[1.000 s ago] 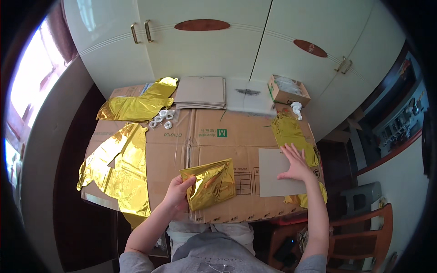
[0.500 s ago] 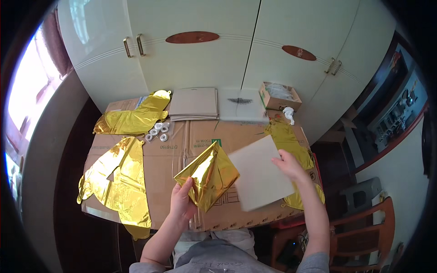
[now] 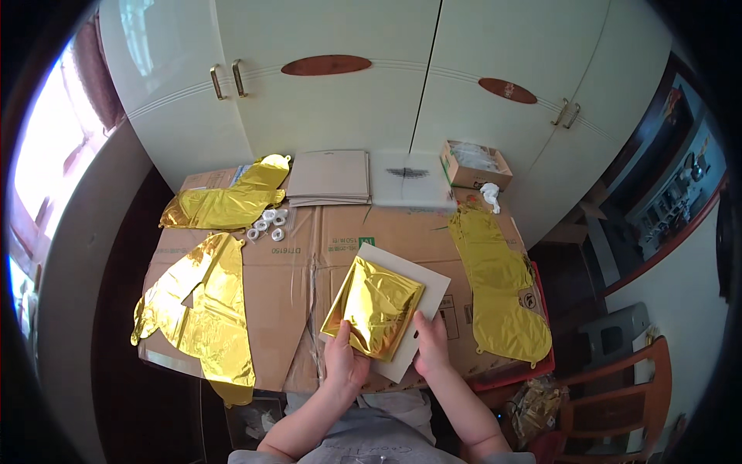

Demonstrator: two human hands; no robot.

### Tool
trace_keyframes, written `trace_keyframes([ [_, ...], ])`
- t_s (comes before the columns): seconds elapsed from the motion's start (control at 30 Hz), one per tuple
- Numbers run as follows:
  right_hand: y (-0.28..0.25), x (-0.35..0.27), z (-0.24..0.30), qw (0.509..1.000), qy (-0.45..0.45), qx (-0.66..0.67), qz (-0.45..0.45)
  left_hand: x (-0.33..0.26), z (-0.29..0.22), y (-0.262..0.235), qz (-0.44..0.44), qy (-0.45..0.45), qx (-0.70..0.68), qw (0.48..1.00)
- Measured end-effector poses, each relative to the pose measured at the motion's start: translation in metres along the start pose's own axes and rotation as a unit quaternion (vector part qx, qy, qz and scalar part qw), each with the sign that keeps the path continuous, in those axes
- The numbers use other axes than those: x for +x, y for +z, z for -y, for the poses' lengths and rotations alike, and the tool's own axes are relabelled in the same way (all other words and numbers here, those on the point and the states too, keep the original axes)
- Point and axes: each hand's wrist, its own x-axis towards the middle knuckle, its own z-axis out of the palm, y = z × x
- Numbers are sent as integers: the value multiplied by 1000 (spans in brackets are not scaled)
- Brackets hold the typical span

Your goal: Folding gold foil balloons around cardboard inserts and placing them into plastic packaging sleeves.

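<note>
Low over the near middle of the table, a folded gold foil balloon (image 3: 379, 298) lies on a pale grey card sheet (image 3: 434, 288), whose edges stick out at the top and right. My left hand (image 3: 345, 362) grips the balloon's lower left side, thumb on top of the foil. On the sheet's lower right edge, my right hand (image 3: 433, 348) is closed with its thumb above; its fingers underneath are hidden. Flat foil balloons lie around: one at the left front (image 3: 220, 298), one at the far left (image 3: 224, 203), and one on the right (image 3: 498, 282).
Small white rolls (image 3: 267, 224) sit at the left. Along the back are a stack of grey cards (image 3: 328, 176), clear plastic bags (image 3: 410, 185), a small carton (image 3: 479, 166) and a crumpled white tissue (image 3: 490, 197). Brown cardboard (image 3: 278, 298) covers the table. A wooden chair (image 3: 610, 394) stands right.
My right hand has brought the card sheet left and under the folded balloon. Both hands are now close together. The right-hand balloon and gold foil by the chair have come into clearer view.
</note>
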Motion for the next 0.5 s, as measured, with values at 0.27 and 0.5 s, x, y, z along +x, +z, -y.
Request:
trace_keyframes([
  [0.27,4,2,1,999,5,-25,23,0,5,-6,36,7,-19,999],
  [0.5,-4,2,13,999,-5,-20,28,-1,-39,-27,158,-33,141,977],
])
